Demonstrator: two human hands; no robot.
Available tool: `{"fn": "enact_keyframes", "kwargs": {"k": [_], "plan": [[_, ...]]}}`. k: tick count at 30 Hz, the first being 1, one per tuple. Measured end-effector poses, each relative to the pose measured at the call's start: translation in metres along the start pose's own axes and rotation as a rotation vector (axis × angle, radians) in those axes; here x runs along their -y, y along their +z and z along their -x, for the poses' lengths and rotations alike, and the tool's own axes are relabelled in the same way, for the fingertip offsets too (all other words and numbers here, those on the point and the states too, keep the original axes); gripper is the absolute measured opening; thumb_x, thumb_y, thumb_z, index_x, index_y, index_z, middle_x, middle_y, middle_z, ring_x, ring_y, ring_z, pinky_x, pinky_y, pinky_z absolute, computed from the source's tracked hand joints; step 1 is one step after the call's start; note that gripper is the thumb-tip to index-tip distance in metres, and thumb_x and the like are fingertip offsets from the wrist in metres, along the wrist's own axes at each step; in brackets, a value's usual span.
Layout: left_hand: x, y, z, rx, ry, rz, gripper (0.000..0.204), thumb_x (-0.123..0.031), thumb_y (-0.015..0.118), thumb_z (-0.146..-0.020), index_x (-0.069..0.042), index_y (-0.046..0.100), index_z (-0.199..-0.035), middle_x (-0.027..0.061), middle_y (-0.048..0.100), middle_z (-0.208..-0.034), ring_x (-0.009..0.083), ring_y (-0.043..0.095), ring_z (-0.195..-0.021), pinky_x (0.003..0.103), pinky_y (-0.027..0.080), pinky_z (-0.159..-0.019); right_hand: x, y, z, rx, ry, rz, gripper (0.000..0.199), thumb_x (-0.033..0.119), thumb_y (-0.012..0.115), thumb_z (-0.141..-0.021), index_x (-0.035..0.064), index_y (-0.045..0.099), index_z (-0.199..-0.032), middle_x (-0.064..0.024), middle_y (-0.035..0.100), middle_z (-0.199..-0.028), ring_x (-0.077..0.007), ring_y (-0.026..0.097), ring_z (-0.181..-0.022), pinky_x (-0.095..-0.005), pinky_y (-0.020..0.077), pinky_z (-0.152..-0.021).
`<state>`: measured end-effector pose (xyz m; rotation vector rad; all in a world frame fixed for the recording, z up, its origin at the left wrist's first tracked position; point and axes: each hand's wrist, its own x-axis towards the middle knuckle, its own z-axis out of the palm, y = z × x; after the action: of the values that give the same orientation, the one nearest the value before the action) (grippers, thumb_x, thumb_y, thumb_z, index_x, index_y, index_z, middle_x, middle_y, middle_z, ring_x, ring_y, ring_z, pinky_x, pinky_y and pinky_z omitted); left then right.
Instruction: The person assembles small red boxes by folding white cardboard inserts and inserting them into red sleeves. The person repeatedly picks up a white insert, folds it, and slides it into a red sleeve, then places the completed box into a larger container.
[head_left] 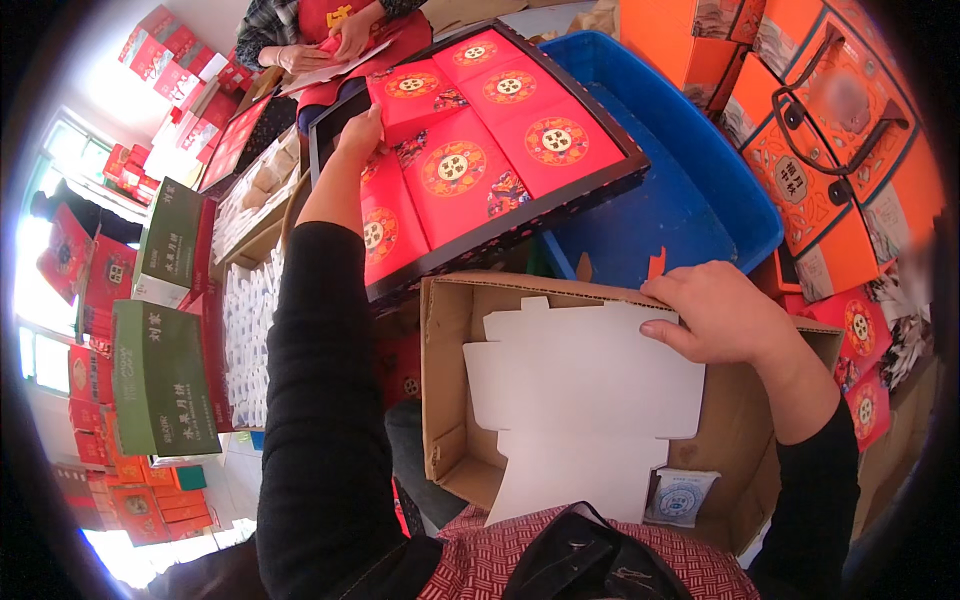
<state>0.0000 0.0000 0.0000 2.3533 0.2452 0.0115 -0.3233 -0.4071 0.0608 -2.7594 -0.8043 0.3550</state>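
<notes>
A blue tub (700, 215) lies at two o'clock; the black-rimmed tray (522, 231) of red boxes at twelve; the cardboard box (738, 415) at four, a white card sheet (590, 385) inside. The left grip (360, 138) touches a red box (412, 88) at eleven, its hold unclear. The right grip (718, 312), narrow at the carton's rim, may be pinching it; I cannot tell. Filling the tray seems in hand; next likely calls for seating that box squarely.

Packing workshop; stacked orange boxes (662, 40); open cardboard carton (447, 350)
</notes>
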Motion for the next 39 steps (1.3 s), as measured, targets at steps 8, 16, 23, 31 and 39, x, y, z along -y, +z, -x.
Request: {"fn": "enact_keyframes", "kwargs": {"k": [8, 16, 23, 31, 39], "plan": [[0.014, -0.022, -0.015, 0.147, -0.093, 0.017, 0.068, -0.054, 0.035, -0.096, 0.008, 0.061, -0.097, 0.0152, 0.055, -0.055, 0.0253, 0.052, -0.039, 0.041, 0.038, -0.037, 0.001, 0.002, -0.008, -0.022, -0.037, 0.013, 0.036, 0.036, 0.057, -0.087, 0.0012, 0.062, -0.089, -0.0190, 0.064, -0.078, -0.0365, 0.064, -0.077, -0.0463, 0.0505, -0.069], [0.006, -0.014, -0.004, 0.303, 0.097, -0.123, 0.029, -0.032, 0.041, -0.093, -0.010, 0.059, -0.102, 0.0094, 0.050, -0.052, 0.0212, 0.049, -0.039, 0.034, 0.037, -0.039, 0.001, 0.000, -0.004, 0.010, 0.009, -0.008, 0.036, 0.037, 0.057, -0.087, 0.0017, 0.063, -0.091, -0.0186, 0.065, -0.078, -0.0364, 0.064, -0.076, -0.0463, 0.0506, -0.070], [0.000, -0.036, -0.005, 0.516, -0.127, -0.210, 0.035, -0.029, 0.051, -0.092, -0.027, 0.047, -0.127, 0.0008, 0.050, -0.058, 0.0160, 0.053, -0.046, 0.033, 0.040, -0.037, 0.001, 0.001, -0.004, 0.002, 0.001, -0.008, 0.036, 0.036, 0.057, -0.087, 0.0017, 0.062, -0.092, -0.0187, 0.064, -0.078, -0.0365, 0.064, -0.077, -0.0459, 0.0506, -0.070], [-0.010, -0.029, -0.005, 0.486, -0.261, -0.302, 0.035, -0.028, 0.052, -0.091, -0.023, 0.049, -0.125, 0.0016, 0.052, -0.059, 0.0162, 0.053, -0.046, 0.034, 0.041, -0.038, 0.002, -0.002, -0.004, 0.008, 0.003, 0.001, 0.036, 0.037, 0.057, -0.087, 0.0011, 0.061, -0.090, -0.0195, 0.064, -0.078, -0.0369, 0.064, -0.078, -0.0463, 0.0504, -0.070], [-0.010, -0.032, -0.008, 0.479, -0.344, -0.316, 0.034, -0.028, 0.052, -0.090, -0.019, 0.051, -0.124, 0.0024, 0.053, -0.061, 0.0165, 0.054, -0.047, 0.034, 0.042, -0.039, 0.003, -0.001, -0.003, 0.001, -0.004, 0.013, 0.038, 0.038, 0.057, -0.087, 0.0008, 0.061, -0.093, -0.0175, 0.064, -0.082, -0.0362, 0.064, -0.080, -0.0454, 0.0505, -0.071]]}}
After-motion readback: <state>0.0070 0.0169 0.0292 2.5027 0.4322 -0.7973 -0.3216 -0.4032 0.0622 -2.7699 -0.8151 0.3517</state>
